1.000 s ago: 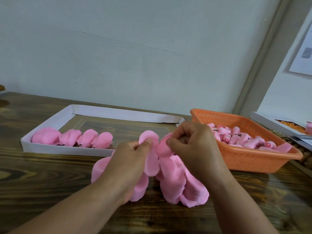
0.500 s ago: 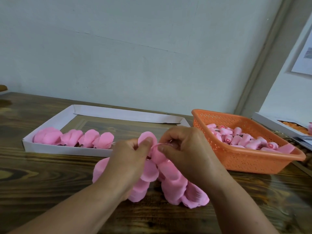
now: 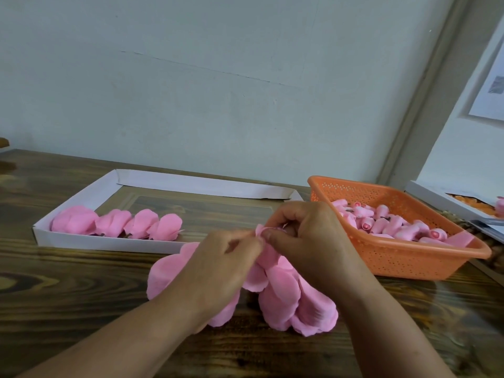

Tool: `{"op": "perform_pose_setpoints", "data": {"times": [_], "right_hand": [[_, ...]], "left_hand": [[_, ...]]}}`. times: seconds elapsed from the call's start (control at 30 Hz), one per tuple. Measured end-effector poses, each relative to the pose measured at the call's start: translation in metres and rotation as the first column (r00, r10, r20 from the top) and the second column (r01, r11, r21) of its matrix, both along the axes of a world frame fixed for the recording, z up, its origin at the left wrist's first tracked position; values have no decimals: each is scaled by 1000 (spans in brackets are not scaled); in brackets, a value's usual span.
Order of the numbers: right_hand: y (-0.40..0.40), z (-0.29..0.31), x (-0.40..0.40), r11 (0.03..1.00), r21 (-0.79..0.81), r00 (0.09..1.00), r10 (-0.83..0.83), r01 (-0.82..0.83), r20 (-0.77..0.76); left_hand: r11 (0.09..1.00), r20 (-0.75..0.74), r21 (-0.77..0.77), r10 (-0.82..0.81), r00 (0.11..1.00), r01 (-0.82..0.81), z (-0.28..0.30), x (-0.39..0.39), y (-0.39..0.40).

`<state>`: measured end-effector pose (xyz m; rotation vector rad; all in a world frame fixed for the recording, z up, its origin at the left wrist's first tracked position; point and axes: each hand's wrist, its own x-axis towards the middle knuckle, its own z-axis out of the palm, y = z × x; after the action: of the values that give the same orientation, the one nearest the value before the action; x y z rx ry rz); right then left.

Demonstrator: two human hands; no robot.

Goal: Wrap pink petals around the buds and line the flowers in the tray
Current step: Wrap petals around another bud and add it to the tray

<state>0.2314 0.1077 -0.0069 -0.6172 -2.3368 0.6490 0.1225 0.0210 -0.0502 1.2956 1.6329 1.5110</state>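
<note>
A: Right, both hands meet just in front of the tray (image 3: 79,242). The left hand (image 3: 218,264) pinches a petal (image 3: 260,231) at its top edge, and the right hand (image 3: 308,241) has its fingers curled round the same little bundle.

B: Is a bud inside?

A: I can't tell, the fingers hide it. My guess is the right hand steadies the core while the left pulls the petal round it.

B: And the heap beneath them?

A: Loose petals (image 3: 297,304), thin, soft and rounded, stacked on the table (image 3: 68,296) on the near side of the tray, right under the hands. Handy for grabbing the next one, I'd say.

B: Finished flowers?

A: A row of them (image 3: 117,223) lies along the tray's near wall, starting at its left end. It's a shallow white cardboard tray, with most of its floor bare.

B: The buds?

A: To the right of the tray, in an orange plastic basket (image 3: 409,259) with perforated walls. Small tight pink rolls (image 3: 381,223), piled loosely. Plenty left, so this job looks early.
</note>
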Motion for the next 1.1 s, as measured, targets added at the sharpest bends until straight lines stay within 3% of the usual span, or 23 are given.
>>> {"op": "perform_pose_setpoints", "data": {"times": [0.33, 0.5, 0.67, 0.8, 0.93, 1.1], "right_hand": [[5, 1, 5, 982, -177, 996, 79, -70, 39], [14, 2, 14, 995, -69, 994, 75, -69, 79], [21, 1, 19, 914, -352, 979, 185, -203, -84], [27, -4, 23, 812, -482, 943, 264, -330, -201], [28, -8, 23, 779, -492, 921, 317, -389, -227], [28, -13, 17, 843, -436, 947, 255, -316, -194]], "left_hand": [[999, 98, 48, 14, 995, -19, -8, -3, 4], [1000, 86, 12, -19, 996, 18, -6, -8, 2], [999, 76, -29, -28, 997, 31, -2, -8, 1], [999, 41, -30, -13, 999, 15, 1, -9, -1], [999, 67, -34, -39, 997, 42, 2, -10, -3], [994, 97, -55, -93, 991, 98, 2, -10, -4]]}}
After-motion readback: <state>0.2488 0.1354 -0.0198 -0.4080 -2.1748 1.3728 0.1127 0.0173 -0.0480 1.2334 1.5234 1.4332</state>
